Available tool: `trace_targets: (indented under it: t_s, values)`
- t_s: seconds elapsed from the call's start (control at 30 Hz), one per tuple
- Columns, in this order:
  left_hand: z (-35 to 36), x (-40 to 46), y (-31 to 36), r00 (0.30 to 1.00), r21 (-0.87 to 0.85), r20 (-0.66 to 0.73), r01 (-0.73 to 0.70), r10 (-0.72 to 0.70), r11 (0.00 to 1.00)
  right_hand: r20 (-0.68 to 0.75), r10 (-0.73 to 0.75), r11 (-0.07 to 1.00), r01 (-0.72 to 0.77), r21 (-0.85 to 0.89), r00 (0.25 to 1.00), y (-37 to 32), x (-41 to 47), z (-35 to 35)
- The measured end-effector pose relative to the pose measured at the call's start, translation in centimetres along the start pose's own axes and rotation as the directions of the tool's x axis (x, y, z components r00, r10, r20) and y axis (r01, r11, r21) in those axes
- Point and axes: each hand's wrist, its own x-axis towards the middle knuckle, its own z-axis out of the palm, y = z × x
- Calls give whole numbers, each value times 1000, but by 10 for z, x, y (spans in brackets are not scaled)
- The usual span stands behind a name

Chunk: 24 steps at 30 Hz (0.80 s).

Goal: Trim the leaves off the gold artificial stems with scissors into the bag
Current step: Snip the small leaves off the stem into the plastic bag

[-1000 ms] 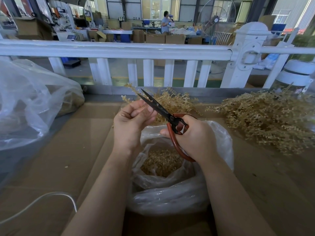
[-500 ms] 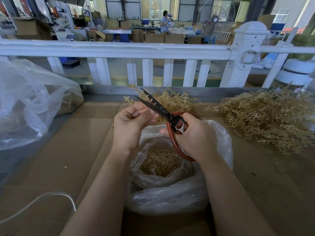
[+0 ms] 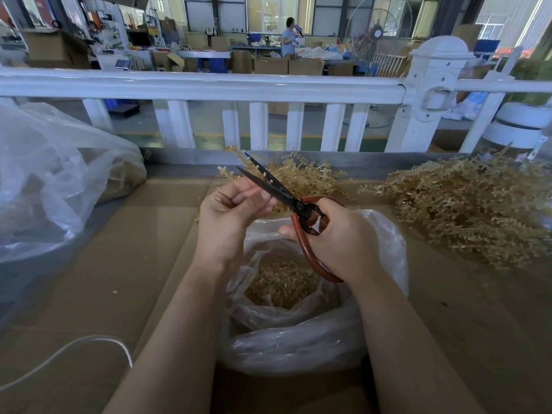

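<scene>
Above the clear plastic bag (image 3: 313, 333) of gold trimmings at the table's near edge, the left hand (image 3: 230, 216) pinches a gold stem (image 3: 231, 174). The right hand (image 3: 340, 240) grips red-handled scissors (image 3: 286, 198), blades parted around it. Untrimmed stems (image 3: 466, 213) pile toward the table's far right corner.

Head-worn view, forward-down, close over the hands (image 3: 298, 231)
</scene>
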Motion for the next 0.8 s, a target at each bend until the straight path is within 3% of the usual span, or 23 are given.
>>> trace_targets:
  t_s: [0.8]
  values:
    - [-1, 0, 1, 999, 3, -43, 33, -33, 999, -17, 17, 1000, -17, 9, 1000, 0, 2, 1]
